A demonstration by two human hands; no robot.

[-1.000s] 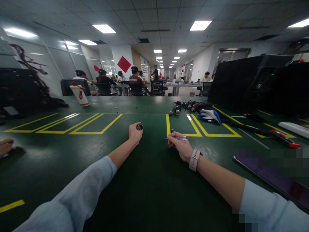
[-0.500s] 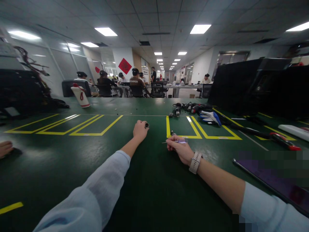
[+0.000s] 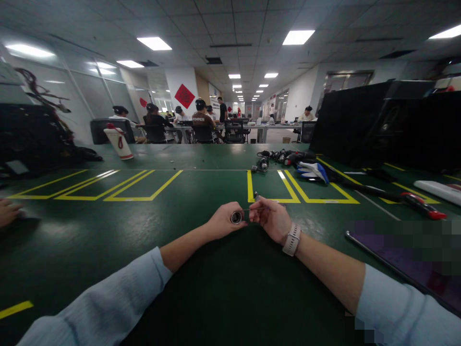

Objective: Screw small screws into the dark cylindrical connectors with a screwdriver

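My left hand (image 3: 220,222) is closed around a round metal connector (image 3: 236,218), its hollow open end facing me. Just to the right, my right hand (image 3: 273,218) pinches a small screwdriver, whose thin shaft (image 3: 254,208) points left at the connector. Whether the tip touches it I cannot tell; most of the handle is hidden by my fingers. Both hands are over the green table (image 3: 201,298). Behind my right hand a small metal piece (image 3: 256,195) shows in part.
Metal connectors with cables (image 3: 264,164), a blue-and-white glove (image 3: 312,172) and a red-and-black tool (image 3: 425,205) lie to the right. Yellow tape (image 3: 129,199) marks the table. A white bottle (image 3: 119,142) stands far left. Another person's hand (image 3: 9,210) is at the left edge.
My left hand has come nearer and to the right with the connector, up to the screwdriver. My right hand has turned slightly, still holding the screwdriver.
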